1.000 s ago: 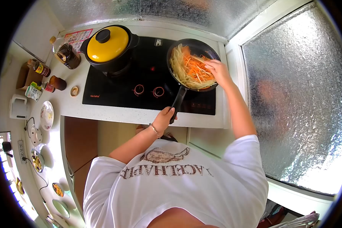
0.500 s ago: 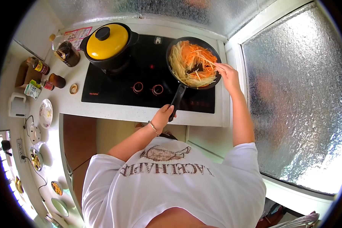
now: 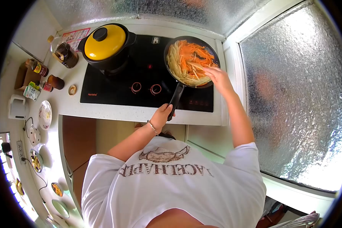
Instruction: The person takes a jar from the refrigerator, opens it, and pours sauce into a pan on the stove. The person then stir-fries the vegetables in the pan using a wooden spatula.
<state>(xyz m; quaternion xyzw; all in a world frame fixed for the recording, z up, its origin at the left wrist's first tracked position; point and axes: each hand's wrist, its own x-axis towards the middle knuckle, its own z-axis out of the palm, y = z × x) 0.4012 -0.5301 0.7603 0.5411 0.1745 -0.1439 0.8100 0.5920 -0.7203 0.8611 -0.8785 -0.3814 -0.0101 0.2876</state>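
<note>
A black frying pan (image 3: 215,57) rests on the right side of the cooktop, filled with shredded carrot (image 3: 201,53) and pale shreds that look like potato (image 3: 174,62). My left hand (image 3: 163,113) is closed around the pan's black handle (image 3: 176,99). Over the pan's right edge, my right hand (image 3: 219,79) grips a slim pale wooden utensil (image 3: 196,66). Its far end lies among the shreds, and its exact kind is hard to make out.
A black pot with a yellow lid (image 3: 114,43) stands on the left of the black cooktop (image 3: 114,89). Bottles, including a dark one (image 3: 67,55), and a small round lid (image 3: 72,89) sit farther left. Plates (image 3: 45,115) line the left counter. A textured glass window (image 3: 292,95) borders the right.
My right hand has moved left and slightly down over the pan, pushing the shreds leftward and together. The gap in their middle has closed. My left hand stays on the handle.
</note>
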